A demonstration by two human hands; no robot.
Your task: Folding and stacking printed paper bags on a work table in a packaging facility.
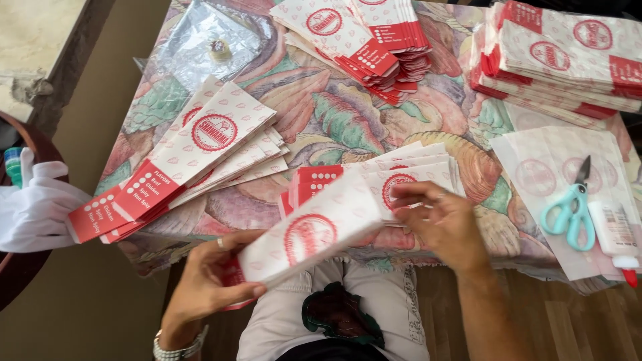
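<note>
The left hand [214,281] grips one paper food sleeve [307,234] at its lower end, thumb on top and fingers curled underneath. The sleeve is long and flat, white with a faint pattern of small pale-red marks, a round red emblem near its middle and a solid red band at the end held by the hand. It lies tilted, its lower end out over the person's lap and its upper end reaching over the table edge, where it overlaps a small stack of like sleeves [401,170].

The right hand [441,220] rests on that stack — fingers bent and pinching at the edge of the top sheet, a ring on one finger. Whether it has a sheet lifted free cannot be told.

The sleeves sit on a table covered by a floral cloth [348,120] in pinks, greens and yellows. A fanned pile of sleeves [194,160] lies at the left edge, red ends hanging toward the floor. Two taller piles stand at the far side — one in the middle [361,40], one at the far right [562,60].

A clear plastic bag [207,40] lies flattened at the far left of the table; something small and roundish shows in it, too small to name. To the right, a translucent sheet [535,167] bears teal-handled scissors [572,207] and, just beside them, a white glue tube with a red tip [618,237].
</note>
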